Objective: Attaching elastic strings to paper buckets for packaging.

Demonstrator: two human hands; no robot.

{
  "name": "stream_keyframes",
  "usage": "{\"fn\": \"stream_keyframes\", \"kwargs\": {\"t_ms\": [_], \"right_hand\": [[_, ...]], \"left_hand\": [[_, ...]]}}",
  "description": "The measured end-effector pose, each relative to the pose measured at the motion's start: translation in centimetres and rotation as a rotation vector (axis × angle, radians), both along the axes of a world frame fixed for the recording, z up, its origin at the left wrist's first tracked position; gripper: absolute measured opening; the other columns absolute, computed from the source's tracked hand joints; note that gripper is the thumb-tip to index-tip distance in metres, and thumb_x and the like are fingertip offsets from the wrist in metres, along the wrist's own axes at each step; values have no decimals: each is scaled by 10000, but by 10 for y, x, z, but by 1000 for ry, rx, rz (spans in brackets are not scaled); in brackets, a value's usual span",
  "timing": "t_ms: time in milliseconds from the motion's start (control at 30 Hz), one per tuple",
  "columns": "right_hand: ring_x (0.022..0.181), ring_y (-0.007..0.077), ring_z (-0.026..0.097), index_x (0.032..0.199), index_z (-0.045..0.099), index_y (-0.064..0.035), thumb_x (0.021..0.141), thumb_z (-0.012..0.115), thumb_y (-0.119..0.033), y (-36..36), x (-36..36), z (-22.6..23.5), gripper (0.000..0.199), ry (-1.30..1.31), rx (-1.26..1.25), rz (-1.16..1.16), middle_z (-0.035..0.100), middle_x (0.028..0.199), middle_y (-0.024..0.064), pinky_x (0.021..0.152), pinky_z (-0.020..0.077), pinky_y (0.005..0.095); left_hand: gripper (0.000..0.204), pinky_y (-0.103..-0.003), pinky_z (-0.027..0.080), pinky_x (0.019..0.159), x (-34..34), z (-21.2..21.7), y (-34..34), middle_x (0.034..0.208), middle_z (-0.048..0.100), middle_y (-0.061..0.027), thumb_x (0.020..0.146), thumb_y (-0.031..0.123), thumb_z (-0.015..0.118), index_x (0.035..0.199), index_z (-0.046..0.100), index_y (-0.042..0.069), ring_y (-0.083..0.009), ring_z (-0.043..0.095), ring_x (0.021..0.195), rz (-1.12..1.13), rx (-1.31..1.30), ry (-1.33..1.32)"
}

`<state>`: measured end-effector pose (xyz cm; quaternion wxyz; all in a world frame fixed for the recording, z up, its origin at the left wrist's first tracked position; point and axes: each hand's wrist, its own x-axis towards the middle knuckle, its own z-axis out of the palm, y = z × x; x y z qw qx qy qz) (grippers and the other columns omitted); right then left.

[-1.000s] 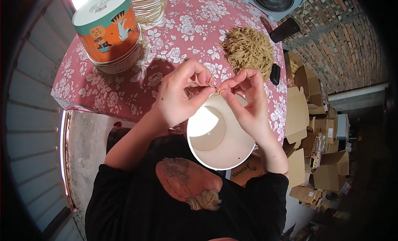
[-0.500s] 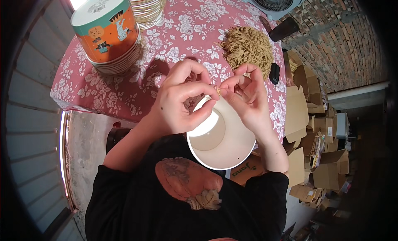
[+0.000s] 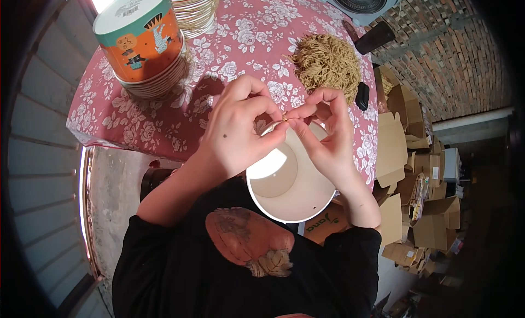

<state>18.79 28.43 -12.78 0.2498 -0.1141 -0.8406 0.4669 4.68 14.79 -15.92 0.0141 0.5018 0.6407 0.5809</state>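
A white paper bucket [image 3: 306, 192] lies between my forearms, its open mouth toward me and a small hole near its rim. Above the far side of that rim, my left hand [image 3: 235, 121] pinches a tan cord [image 3: 285, 119] between thumb and forefinger. From the other side, my right hand [image 3: 327, 132] grips the same short bit of cord with thumb and fingertips. The fingertips of both hands nearly meet, so most of the cord is hidden. Beyond my right hand, a heap of tan cords [image 3: 327, 66] rests on the table.
A stack of orange and teal buckets [image 3: 136, 50] stands upside down at the far left of the flowered tablecloth [image 3: 246, 39]. Behind it are more stacked white buckets [image 3: 194, 11]. A fan [image 3: 361, 0], a dark cup [image 3: 375, 38] and cardboard boxes [image 3: 391, 148] line the right side.
My fingers have drawn closer together on the cord. My left thumb and forefinger have closed, and my right fingers have curled inward. The bucket has barely shifted.
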Motion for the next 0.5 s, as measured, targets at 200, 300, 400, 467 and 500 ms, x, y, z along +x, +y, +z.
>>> {"fn": "stream_keyframes", "kwargs": {"t_ms": [200,300,400,467,500], "right_hand": [[899,156,713,1162,470,-19,915,704,69,-6,1,5,351,-13,152,-51,705,949,83,780,545,288],[882,156,707,1156,471,-11,909,716,59,-5,1,4,355,19,205,-51,705,946,84,769,548,289],[866,148,698,1150,468,-9,901,735,44,-4,2,5,368,10,171,-49,703,944,79,769,545,289],[842,133,675,1145,461,-12,897,746,34,-3,1,3,381,33,62,-29,699,943,72,760,537,284],[842,133,675,1145,461,-12,897,746,34,-2,1,3,381,34,60,-30,699,943,72,760,537,284]], "left_hand": [[140,-338,538,797,2,3,6,992,588,-89,728,36,804,818,698,27,-242,645,922,42,-83,51],[160,-391,514,780,3,5,10,939,590,-90,715,89,808,758,661,39,-281,627,900,44,-49,25],[139,-376,521,777,1,6,11,927,598,-78,724,73,793,771,668,33,-251,637,891,-33,-64,-121],[115,-347,526,797,-4,2,8,942,620,-67,736,52,777,803,686,30,-210,649,900,-110,-50,-244],[115,-347,526,797,-6,-1,7,942,620,-67,736,52,777,803,686,30,-210,649,900,-111,-52,-244]]}}
